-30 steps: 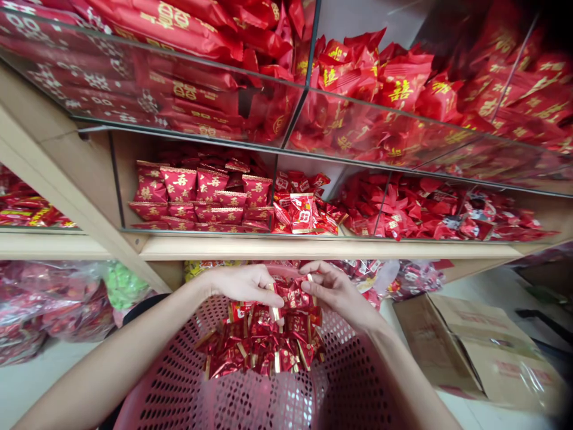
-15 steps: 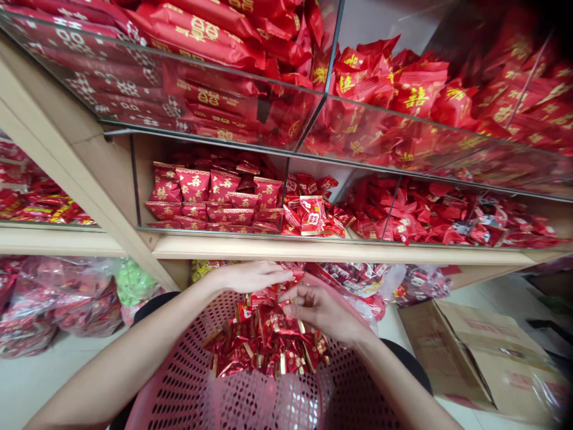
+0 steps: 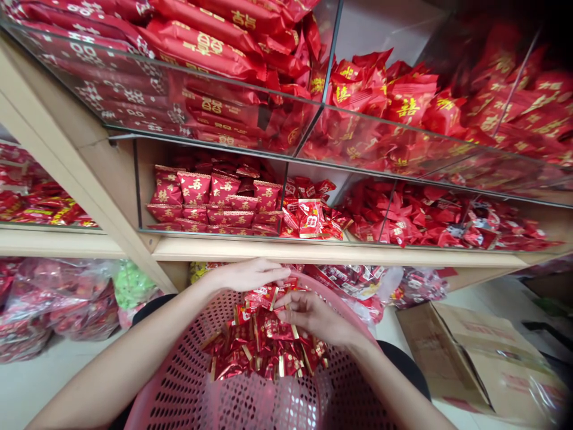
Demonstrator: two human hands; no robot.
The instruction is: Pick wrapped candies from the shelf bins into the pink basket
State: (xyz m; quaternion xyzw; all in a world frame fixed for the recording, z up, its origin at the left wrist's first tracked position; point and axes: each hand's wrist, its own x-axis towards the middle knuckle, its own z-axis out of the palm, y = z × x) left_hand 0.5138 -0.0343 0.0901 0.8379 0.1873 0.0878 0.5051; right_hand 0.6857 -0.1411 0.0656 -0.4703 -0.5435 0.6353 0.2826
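Observation:
My left hand (image 3: 253,275) reaches in over the far side of a pink perforated basket (image 3: 168,382), fingers stretched out flat to the right just above some red packets. Its thumb is hidden. Opposite it, my right hand (image 3: 308,313) has thumb and fingers curled in a loose pinch at the edge of a small red wrapped candy (image 3: 264,295). Most of that candy's far side is covered by others. Below both hands, a heap of shiny red and gold wrapped candies (image 3: 273,340) lies in the basket.
Above stands a wooden shelf (image 3: 313,255) with clear-fronted bins of red packets (image 3: 210,194). An opened cardboard box (image 3: 483,352) sits on the floor at right. Filled plastic bags (image 3: 76,298) lie at left, and more bags (image 3: 358,280) behind the basket.
The hands have hardly moved; the right hand is slightly lower and further left. The view has tilted a little, so the upper bins appear lower.

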